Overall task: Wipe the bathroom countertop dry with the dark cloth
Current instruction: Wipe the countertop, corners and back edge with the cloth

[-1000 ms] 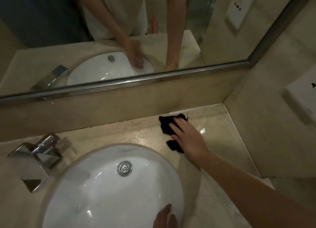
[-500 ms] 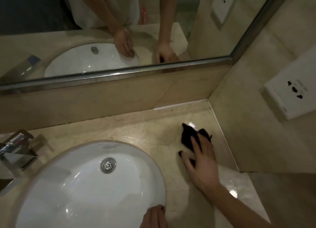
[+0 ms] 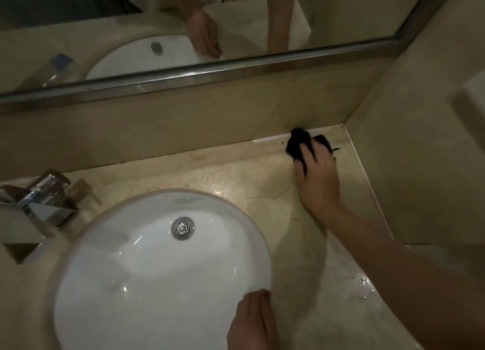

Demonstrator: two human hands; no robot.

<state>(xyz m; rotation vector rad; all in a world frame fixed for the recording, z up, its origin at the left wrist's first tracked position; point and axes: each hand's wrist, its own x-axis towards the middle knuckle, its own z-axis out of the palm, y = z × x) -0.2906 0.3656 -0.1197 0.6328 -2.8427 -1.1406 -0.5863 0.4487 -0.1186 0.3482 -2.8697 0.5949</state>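
Note:
The dark cloth [image 3: 298, 145] lies crumpled on the beige marble countertop [image 3: 236, 181], pushed up against the back wall near the right corner. My right hand [image 3: 317, 176] presses flat on it with fingers spread, covering its near part. My left hand [image 3: 253, 323] rests with straight fingers on the near right rim of the white basin [image 3: 110, 284]. Water drops glisten on the counter behind the basin and at the near right.
A chrome faucet [image 3: 43, 194] stands at the left of the basin. The side wall [image 3: 420, 166] bounds the counter on the right. A mirror [image 3: 183, 34] with a metal frame runs above the backsplash.
My right hand has slid the cloth away from me, from the middle right of the counter up to the back wall corner. My left hand has stayed on the basin rim.

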